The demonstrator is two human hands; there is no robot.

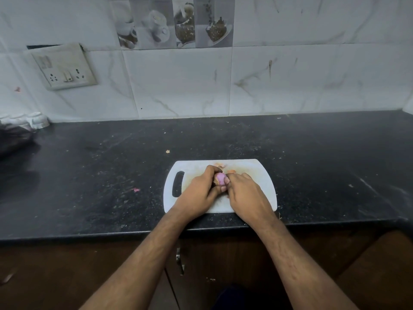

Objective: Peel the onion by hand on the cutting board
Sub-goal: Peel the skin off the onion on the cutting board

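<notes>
While a black stone counter (89,175) is stretching below the marble-tiled wall (290,81), the left hand (197,190) and right hand (245,195) are together clasping a purple onion (220,179) over the white cutting board (263,175), peel scraps (220,164) lying just beyond the grip.

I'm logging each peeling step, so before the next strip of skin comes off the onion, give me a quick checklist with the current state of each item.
1. Onion held over the cutting board: ok.
2. Left hand gripping the onion: ok, fingers wrapped round its left side.
3. Right hand on the onion: ok, thumb against its right side.
4. Purple flesh exposed: ok, partly; a brownish bit of skin shows at the lower left.
5. Loose skin pieces kept on the board: not ok, some scraps lie on the black countertop.
6. Underside of the onion peeled: cannot tell, hidden by the hands.
</notes>
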